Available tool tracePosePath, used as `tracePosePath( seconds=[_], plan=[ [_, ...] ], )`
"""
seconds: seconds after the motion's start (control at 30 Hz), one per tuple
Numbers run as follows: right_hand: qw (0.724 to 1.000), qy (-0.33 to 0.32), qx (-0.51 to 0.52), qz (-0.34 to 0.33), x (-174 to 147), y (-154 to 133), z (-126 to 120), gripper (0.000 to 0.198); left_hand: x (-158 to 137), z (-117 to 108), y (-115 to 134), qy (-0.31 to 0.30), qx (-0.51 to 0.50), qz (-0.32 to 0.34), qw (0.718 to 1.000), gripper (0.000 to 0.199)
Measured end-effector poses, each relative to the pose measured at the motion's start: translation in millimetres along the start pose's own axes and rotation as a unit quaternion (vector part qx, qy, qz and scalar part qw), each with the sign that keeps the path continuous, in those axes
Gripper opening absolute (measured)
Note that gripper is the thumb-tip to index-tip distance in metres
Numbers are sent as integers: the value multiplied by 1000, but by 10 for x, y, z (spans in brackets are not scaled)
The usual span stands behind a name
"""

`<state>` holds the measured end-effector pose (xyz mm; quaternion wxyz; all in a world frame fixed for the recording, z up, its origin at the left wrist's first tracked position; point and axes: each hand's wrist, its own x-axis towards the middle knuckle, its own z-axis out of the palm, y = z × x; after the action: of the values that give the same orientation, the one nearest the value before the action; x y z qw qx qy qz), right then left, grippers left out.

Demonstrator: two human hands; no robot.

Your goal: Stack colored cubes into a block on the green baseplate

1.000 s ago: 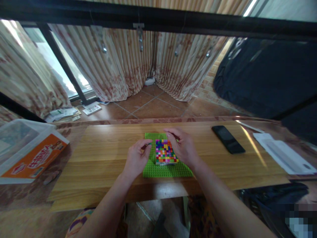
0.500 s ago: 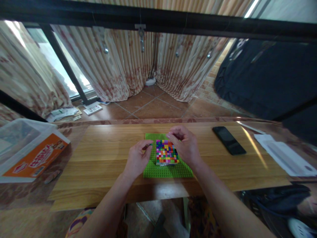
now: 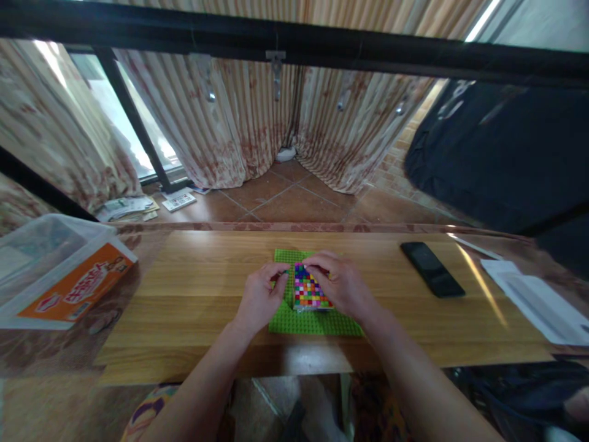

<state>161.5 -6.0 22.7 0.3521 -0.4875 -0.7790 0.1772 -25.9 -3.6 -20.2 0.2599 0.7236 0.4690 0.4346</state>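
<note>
A block of small multicoloured toy bricks (image 3: 307, 291) stands on a green studded baseplate (image 3: 294, 322), on the wooden table. My left hand (image 3: 264, 296) is beside the block's left edge, thumb and forefinger pinched on a tiny dark green brick (image 3: 286, 272). Over the block's far right part is my right hand (image 3: 338, 282), its fingertips pinched together at the far left corner of the block's top. What those fingertips hold, if anything, is too small to make out. The right hand covers part of the block's right side.
A black phone (image 3: 432, 269) lies on the wooden table (image 3: 193, 294) to the right, with white paper (image 3: 538, 301) beyond it. A clear plastic bin (image 3: 69, 270) with an orange label stands left of the table. A dark bar (image 3: 294, 40) crosses above.
My right hand has come down and left onto the far part of the brick block. My left hand stays beside the block, still pinching. The whole view has shifted slightly.
</note>
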Motion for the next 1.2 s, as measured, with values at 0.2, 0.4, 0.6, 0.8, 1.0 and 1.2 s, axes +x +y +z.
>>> tracePosePath(
  seconds=[0.2,0.4,0.6,0.8,1.0,1.2],
  plan=[
    [998,-26,-55,-3,-13,54,20,15,-2,0,16,-3,3,-5,1000,19],
    [996,-29,-80,-6,-3,64,48,15,-5,-7,30,-1,-2,-5,1000,18],
    [996,-26,-87,-17,0,82,80,18,-11,-4,45,-3,-8,-4,1000,19],
    [996,-15,-87,-11,-6,95,104,17,-18,-6,56,-8,-5,-6,1000,20],
    [997,-2,-71,10,1,71,49,11,-12,-13,81,-11,0,-6,1000,20],
    [996,69,-48,26,17,106,47,12,-13,1,68,-11,5,-5,1000,21]
  ],
)
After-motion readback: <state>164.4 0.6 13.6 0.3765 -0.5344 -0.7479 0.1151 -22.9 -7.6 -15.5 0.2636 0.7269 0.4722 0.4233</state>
